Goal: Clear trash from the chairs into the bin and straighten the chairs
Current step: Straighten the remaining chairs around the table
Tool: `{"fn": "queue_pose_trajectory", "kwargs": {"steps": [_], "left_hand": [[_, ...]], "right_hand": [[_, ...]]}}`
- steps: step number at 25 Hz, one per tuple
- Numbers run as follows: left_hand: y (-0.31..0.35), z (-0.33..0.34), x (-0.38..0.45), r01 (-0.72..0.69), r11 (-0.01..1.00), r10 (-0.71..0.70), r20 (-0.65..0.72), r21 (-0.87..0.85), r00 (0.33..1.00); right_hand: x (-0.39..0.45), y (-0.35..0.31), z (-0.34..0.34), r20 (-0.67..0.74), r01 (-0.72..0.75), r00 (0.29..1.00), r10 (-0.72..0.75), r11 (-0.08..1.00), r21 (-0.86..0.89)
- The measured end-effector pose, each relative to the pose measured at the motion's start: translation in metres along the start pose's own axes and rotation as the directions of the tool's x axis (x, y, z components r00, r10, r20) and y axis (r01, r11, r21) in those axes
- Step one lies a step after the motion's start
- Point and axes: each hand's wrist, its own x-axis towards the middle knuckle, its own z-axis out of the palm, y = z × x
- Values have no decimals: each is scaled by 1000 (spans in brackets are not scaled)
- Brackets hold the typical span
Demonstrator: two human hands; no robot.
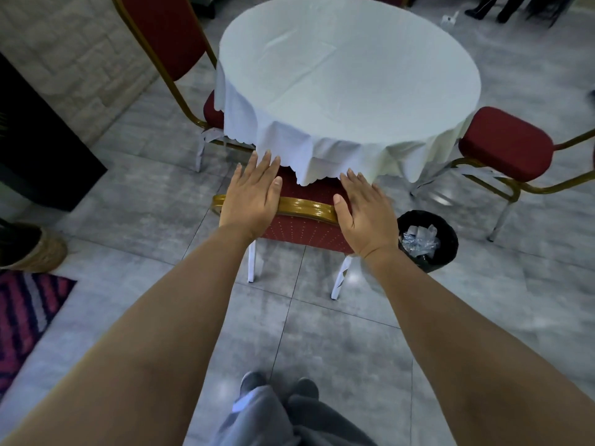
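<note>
A red chair with a gold frame stands right in front of me, its seat tucked under the round table's white cloth. My left hand lies flat over the left end of the chair's top rail, fingers straight. Over the rail's right end my right hand is flat too. A small black bin stands on the floor just right of this chair, with clear plastic and paper trash inside. Neither hand holds anything.
A second red chair stands at the table's left and a third at its right, angled outward. A dark cabinet and a striped rug lie at the left. Grey tiled floor surrounds me.
</note>
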Motion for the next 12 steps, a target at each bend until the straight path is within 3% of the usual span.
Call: {"fn": "queue_pose_trajectory", "kwargs": {"steps": [7, 12], "left_hand": [[0, 2, 21, -10, 1000, 10, 2, 13, 1000], [-1, -2, 28, 25, 1000, -25, 115, 3, 993]], "right_hand": [[18, 7, 1, -27, 3, 1000, -4, 1000, -21], [19, 8, 0, 13, -4, 1000, 4, 1000, -7]]}}
